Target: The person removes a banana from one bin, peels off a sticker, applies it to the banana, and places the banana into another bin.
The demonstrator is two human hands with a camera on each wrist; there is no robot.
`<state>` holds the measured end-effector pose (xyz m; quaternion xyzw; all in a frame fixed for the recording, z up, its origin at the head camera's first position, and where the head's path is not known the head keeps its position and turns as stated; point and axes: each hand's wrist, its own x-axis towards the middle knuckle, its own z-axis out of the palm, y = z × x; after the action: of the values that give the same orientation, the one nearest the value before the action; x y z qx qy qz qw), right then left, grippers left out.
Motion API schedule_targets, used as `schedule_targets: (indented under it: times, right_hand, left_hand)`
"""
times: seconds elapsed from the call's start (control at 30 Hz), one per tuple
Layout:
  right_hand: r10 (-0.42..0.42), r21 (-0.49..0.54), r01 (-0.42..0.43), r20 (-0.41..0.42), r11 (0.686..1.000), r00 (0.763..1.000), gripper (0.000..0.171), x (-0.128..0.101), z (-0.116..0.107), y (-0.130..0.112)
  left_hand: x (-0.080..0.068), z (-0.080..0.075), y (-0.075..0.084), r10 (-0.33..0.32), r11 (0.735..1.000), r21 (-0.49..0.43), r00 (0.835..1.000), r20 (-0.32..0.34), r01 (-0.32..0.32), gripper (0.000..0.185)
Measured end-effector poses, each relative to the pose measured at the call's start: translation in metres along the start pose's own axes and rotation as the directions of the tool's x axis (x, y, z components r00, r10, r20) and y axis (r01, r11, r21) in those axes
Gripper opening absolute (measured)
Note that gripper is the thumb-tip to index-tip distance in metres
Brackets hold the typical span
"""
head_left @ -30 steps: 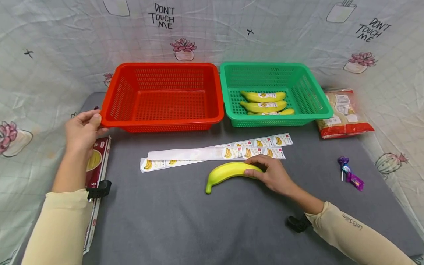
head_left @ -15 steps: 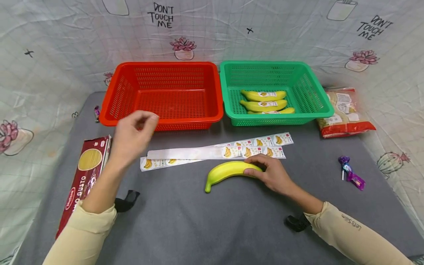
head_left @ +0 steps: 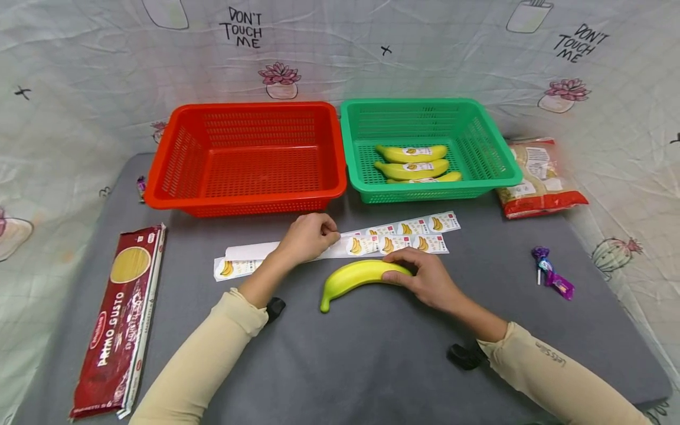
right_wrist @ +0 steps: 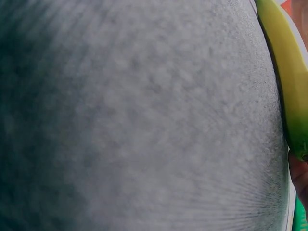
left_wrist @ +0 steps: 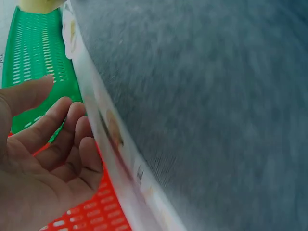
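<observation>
A yellow banana [head_left: 357, 276] with a greenish tip lies on the grey table in the head view. My right hand [head_left: 429, 280] grips its right end between thumb and fingers. Behind the banana lie overlapping strips of banana stickers [head_left: 390, 244], partly blank backing. My left hand [head_left: 307, 238] is over the strips, its fingers loosely bent. In the left wrist view the thumb stands apart from the left hand's fingers [left_wrist: 72, 130], with nothing between them. Only a thumb or finger part [right_wrist: 299, 179] of the right hand shows beside the banana in the right wrist view.
A red basket [head_left: 244, 199] stands at the back left. Beside it a green basket [head_left: 435, 192] holds several labelled bananas [head_left: 411, 170]. A red pasta pack [head_left: 119, 321] lies left. On the right are a plastic food bag [head_left: 542, 180] and wrapped candies [head_left: 551, 271].
My left hand has left the red basket's left rim and moved right and nearer, to the sticker strips. My right hand keeps its grip on the banana. The head view has shifted slightly.
</observation>
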<state>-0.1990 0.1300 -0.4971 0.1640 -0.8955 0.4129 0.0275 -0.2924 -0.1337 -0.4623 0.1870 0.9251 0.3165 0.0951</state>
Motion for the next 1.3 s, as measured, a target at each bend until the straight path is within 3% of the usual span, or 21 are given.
schedule_targets:
  times: [0.43,0.87,1.3]
  right_hand:
    - [-0.016,-0.005,0.016,0.005,1.0,1.0,0.03,0.0024,-0.0003,-0.0065]
    - [-0.014,-0.021,0.014,0.012,1.0,1.0,0.031,0.0037,-0.001,-0.0055]
    - [-0.009,-0.074,0.011,0.029,0.997,1.0,0.032,0.0022,-0.0053,-0.0021]
  left_hand:
    - [0.0061,0.0055,-0.0007,-0.015,0.997,0.072,0.999,0.049,0.011,0.008]
    - [0.0071,0.0061,-0.0025,0.027,0.999,0.028,0.999,0.023,-0.028,0.007]
    - [0.0068,0.0075,-0.0017,0.017,0.999,0.045,0.999,0.039,-0.019,0.01]
